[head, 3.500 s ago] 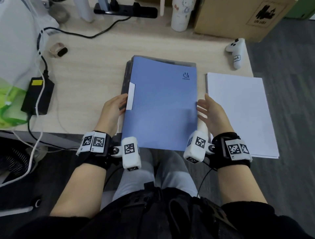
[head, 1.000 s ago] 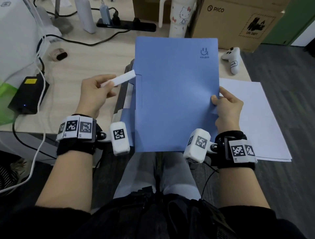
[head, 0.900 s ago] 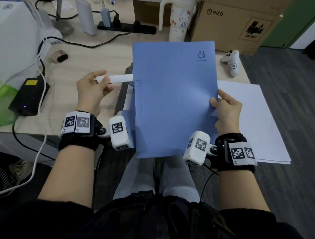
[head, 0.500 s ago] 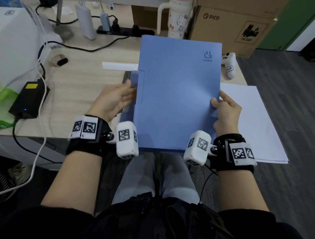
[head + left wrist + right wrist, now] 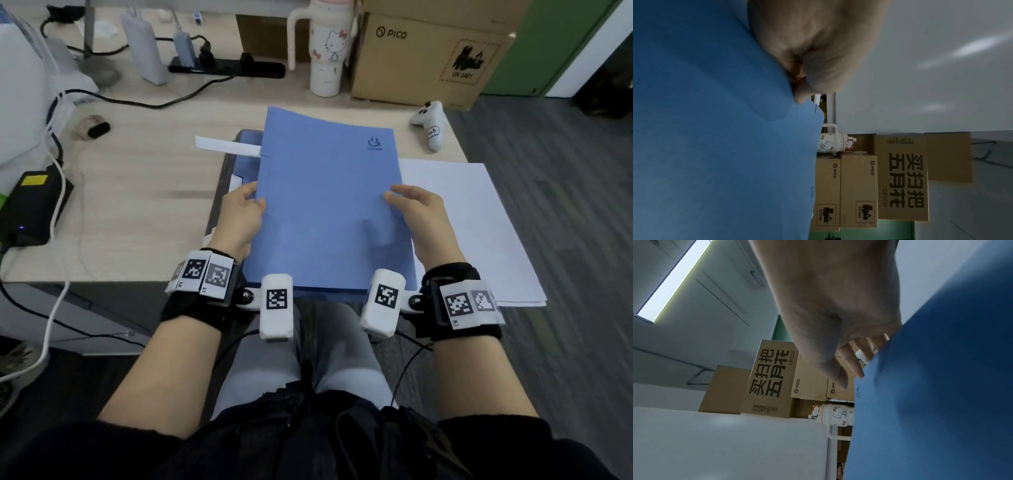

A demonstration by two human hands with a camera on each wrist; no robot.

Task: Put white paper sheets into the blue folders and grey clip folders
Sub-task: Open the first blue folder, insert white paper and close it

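Observation:
I hold a blue folder over the desk's near edge, above a stack of further blue and grey folders. My left hand grips its left edge, thumb on the cover. My right hand pinches the right edge, thumb on top and fingers beneath. The left wrist view shows the thumb pressed on the blue folder. In the right wrist view the fingers run behind the blue folder. A pile of white paper sheets lies to the right. A white strip lies at the stack's far left corner.
At the back stand a Hello Kitty cup, a PICO cardboard box and a power strip. A white controller lies at the far right. A black adapter with cables sits left. The paper pile overhangs the desk's right edge.
My left hand laid the white strip on the desk and took the folder's left edge. The folder, raised off the stack earlier, has come down flatter and nearer to me.

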